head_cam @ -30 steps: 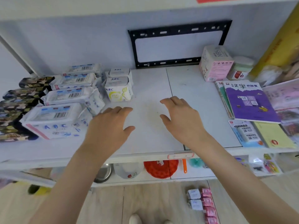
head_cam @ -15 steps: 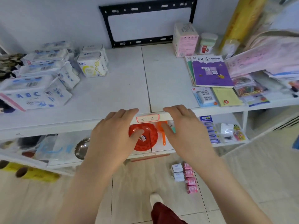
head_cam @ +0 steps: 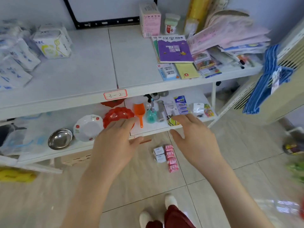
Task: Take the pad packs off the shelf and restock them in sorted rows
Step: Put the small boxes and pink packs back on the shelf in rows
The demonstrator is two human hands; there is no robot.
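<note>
- Hands: the left hand and right hand both hover below the label, fingers spread and relaxed, holding nothing.
- Shelf packs sit on the shelf, above and far left of the label. The floor packs, white and pink, lie in two tight columns below and right of the label, between the two hands in this view.
- Scatter: if the reach is for the floor packs, loose open fingers probably catch only part of the cluster. The wrappers look slick, so the rest may slide off across the tiles.
- Mixing: scooping white and pink together spoils the sort, and each row then needs picking apart up by the label.
- Knock: the left fingertips overlap the bowl just below the label, though I cannot tell whether they touch it. A careless sweep there could push the bowl or the scoop off the lower shelf.
- Crush: a shoe stands well below the label, not far behind the floor packs, and a step forward lands on them.
- Topple: the shelf packs look loosely heaped, so pulling one out could tip its neighbours.
</note>
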